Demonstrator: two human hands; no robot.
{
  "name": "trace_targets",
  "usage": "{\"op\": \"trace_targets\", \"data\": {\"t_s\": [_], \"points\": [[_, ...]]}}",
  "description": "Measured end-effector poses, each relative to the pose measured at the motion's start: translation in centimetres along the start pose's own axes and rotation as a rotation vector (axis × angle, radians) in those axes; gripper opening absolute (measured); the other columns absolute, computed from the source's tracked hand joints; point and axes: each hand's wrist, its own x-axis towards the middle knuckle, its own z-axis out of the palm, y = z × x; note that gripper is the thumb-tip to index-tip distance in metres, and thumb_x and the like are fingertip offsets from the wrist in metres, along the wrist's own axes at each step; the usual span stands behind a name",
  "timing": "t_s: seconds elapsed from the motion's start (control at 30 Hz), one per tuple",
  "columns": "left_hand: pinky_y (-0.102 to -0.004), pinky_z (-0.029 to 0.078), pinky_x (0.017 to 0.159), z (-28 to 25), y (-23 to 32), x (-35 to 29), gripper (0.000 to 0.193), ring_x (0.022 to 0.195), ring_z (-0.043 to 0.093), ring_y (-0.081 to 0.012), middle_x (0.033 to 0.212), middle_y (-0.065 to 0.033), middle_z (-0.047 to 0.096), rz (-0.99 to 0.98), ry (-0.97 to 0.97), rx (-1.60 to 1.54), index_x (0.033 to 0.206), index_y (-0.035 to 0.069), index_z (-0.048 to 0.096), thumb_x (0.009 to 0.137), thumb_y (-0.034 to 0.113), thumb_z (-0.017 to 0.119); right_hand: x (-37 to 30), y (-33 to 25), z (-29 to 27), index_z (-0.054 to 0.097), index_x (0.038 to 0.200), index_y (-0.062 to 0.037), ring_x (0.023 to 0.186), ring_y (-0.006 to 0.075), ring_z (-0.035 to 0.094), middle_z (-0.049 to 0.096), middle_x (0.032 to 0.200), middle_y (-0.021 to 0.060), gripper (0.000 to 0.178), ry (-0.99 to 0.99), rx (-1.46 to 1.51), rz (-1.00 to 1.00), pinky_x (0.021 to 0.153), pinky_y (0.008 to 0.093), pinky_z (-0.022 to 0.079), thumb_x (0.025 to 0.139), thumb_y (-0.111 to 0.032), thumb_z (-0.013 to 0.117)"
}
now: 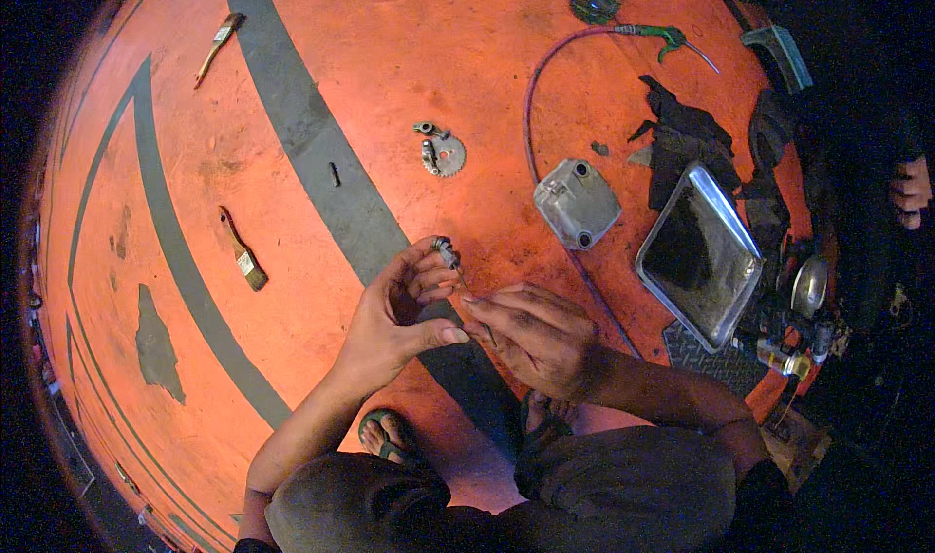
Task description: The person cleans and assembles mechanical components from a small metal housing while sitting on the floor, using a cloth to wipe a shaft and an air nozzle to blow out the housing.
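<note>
My left hand (394, 324) is raised over the floor with its fingers curled, and its upper fingertips grip a small shiny metal part (446, 251). Facing it, my right hand (541, 334) pinches a thin rod-like piece (490, 335) between thumb and fingers. The upper end of that piece points toward the metal part; whether they touch, I cannot tell. Beyond my hands, a toothed sprocket (448, 156) lies flat on the floor with small metal arms (427, 147) beside and on it. A short dark pin (334, 174) rests on the grey stripe.
Two brushes (219, 48) (243, 253) lie at left. To the right are a grey metal cover (577, 204), a metal tray (703, 258), dark rags (685, 139) and a green air blow gun (660, 35) on a red hose (531, 105). Another person's hand (911, 192) shows at far right.
</note>
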Motion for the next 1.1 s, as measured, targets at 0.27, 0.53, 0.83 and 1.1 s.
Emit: {"op": "trace_targets", "data": {"t_s": [0.27,0.53,0.83,1.1], "points": [[-0.0374,0.044,0.098,-0.2,1.3,-0.6,0.108,0.115,0.052,-0.0244,0.124,-0.0129,0.052,0.24,0.191,0.681,0.14,-0.003,0.037,0.056,0.03,0.096,-1.4,0.5,1.8,0.062,0.119,0.003,0.093,0.0221,0.07,0.069,0.107,0.0154,0.026,0.025,0.269,0.385,0.075,0.0316,0.058,0.095,-0.004,0.058],[-0.0395,0.047,0.091,0.7,2.4,-0.5,0.1,0.109,0.055,-0.0268,0.117,-0.0138,0.053,0.507,0.251,0.917,0.139,-0.001,0.038,0.059,0.021,0.093,-1.5,1.4,2.9,0.055,0.128,0.0026,0.103,0.0216,0.067,0.067,0.116,0.0165,0.035,0.061,0.84,0.707,0.084,0.0339,0.058,0.103,-0.021,0.049],[-0.0398,0.043,0.096,-0.3,3.3,-0.9,0.11,0.117,0.046,-0.0293,0.124,-0.0138,0.044,0.543,0.096,1.0,0.143,0.003,0.036,0.053,0.029,0.095,-0.3,2.9,1.9,0.062,0.115,0.0015,0.105,0.0191,0.066,0.069,0.111,0.0108,0.023,-0.309,1.032,0.713,0.092,0.0302,0.051,0.099,-0.014,0.057],[-0.0499,0.034,0.108,-0.5,2.7,-0.9,0.125,0.129,0.037,-0.0392,0.139,-0.0197,0.032,0.644,0.047,1.082,0.145,0.003,0.027,0.046,0.029,0.098,0.1,2.2,1.4,0.063,0.111,0.0043,0.098,0.0164,0.068,0.071,0.103,0.0112,0.021,-0.358,1.155,0.758,0.088,0.0276,0.053,0.097,-0.012,0.06]]}}
